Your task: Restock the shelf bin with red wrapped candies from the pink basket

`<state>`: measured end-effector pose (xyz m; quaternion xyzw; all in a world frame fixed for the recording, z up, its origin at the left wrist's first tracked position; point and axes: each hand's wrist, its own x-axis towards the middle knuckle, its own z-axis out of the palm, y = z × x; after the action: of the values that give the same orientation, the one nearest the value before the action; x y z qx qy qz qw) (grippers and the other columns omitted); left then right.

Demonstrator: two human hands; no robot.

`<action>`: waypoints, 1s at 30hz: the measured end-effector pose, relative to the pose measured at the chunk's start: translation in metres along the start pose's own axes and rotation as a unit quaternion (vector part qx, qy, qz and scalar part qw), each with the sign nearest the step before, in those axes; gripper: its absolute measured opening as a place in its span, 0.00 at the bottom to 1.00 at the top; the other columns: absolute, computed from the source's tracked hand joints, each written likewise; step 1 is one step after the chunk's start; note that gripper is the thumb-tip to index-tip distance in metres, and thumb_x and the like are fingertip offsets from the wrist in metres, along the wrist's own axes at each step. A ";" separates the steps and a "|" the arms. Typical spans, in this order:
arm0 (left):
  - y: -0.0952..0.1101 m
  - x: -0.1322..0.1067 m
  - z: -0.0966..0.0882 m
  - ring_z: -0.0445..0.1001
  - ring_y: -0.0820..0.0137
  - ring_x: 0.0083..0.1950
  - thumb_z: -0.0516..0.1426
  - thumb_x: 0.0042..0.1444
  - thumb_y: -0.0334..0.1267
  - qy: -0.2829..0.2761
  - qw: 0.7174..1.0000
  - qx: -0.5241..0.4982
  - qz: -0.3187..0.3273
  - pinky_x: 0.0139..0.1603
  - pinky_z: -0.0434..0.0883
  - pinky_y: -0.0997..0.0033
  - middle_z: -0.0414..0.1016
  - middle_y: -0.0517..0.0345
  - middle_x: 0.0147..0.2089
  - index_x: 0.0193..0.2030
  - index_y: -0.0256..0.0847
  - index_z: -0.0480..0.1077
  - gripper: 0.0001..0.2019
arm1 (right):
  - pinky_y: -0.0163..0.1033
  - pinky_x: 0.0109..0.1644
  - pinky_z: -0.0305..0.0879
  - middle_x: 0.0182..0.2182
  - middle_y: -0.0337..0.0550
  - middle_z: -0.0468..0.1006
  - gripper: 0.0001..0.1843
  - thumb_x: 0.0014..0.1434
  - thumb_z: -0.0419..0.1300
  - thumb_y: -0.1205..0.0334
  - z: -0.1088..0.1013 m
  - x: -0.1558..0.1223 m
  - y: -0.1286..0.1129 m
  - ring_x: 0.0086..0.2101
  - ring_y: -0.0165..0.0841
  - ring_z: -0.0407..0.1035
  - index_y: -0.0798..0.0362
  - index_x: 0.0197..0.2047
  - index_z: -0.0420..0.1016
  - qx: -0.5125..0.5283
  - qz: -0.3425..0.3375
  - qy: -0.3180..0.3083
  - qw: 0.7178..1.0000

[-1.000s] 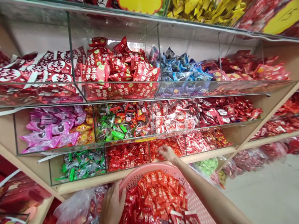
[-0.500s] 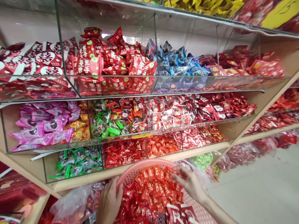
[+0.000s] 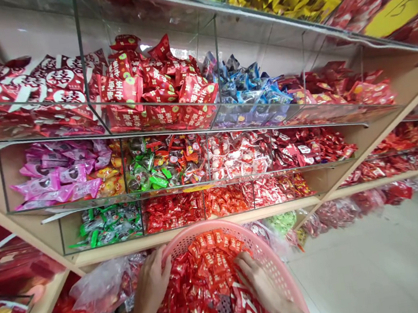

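A pink plastic basket (image 3: 272,251) with a perforated wall stands low in front of me, against the bottom of the shelves. My left hand (image 3: 156,271) is closed over its left rim, thumb on the inner side. Inside lie many small red wrapped candies (image 3: 189,309), with orange-red ones (image 3: 210,260) set in rows at the far end. Red-and-white packets (image 3: 241,299) lie in the near right part. Over the right half of the basket, my right hand (image 3: 255,277) reaches in, its fingers bent and closed at the wrapped candies. Its fingertips are partly hidden.
Shelves with clear dividers rise ahead, holding red packets (image 3: 160,85), blue ones (image 3: 254,88), purple ones (image 3: 59,172) and green ones (image 3: 105,225). Yellow price signs (image 3: 398,8) hang above. Plastic bags (image 3: 103,290) lie at lower left. Tiled floor (image 3: 375,262) extends right.
My right hand has moved from the basket's far right rim down and inward onto the candies, partly covering the red-and-white packets. My left hand keeps its place on the rim.
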<state>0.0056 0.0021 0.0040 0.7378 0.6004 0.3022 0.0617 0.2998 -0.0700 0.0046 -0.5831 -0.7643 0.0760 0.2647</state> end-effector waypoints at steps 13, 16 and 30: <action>-0.001 0.000 0.000 0.75 0.64 0.47 0.46 0.58 0.43 -0.005 1.000 0.000 0.004 0.48 0.72 0.63 0.77 0.52 0.47 0.49 0.40 0.68 0.17 | 0.36 0.37 0.64 0.40 0.45 0.72 0.21 0.48 0.45 0.84 0.014 0.011 0.003 0.35 0.35 0.70 0.51 0.38 0.66 -0.181 -0.037 -0.104 0.977; 0.000 0.000 0.000 0.75 0.64 0.47 0.46 0.58 0.43 -0.002 1.000 0.001 0.006 0.48 0.72 0.63 0.77 0.52 0.46 0.49 0.39 0.68 0.17 | 0.36 0.37 0.64 0.40 0.45 0.72 0.23 0.46 0.45 0.85 0.017 0.012 0.000 0.34 0.35 0.69 0.51 0.37 0.67 -0.205 -0.041 -0.107 0.972; -0.002 0.000 0.002 0.74 0.63 0.47 0.46 0.58 0.44 0.004 1.000 -0.003 0.007 0.47 0.71 0.64 0.77 0.52 0.46 0.49 0.39 0.68 0.18 | 0.41 0.50 0.65 0.49 0.47 0.70 0.14 0.62 0.47 0.68 0.021 0.007 0.006 0.44 0.37 0.69 0.50 0.48 0.69 -0.045 -0.005 -0.106 0.993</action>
<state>0.0046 0.0030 0.0013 0.7409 0.5943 0.3071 0.0594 0.2929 -0.0576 -0.0135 -0.5793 -0.7936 0.1017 0.1558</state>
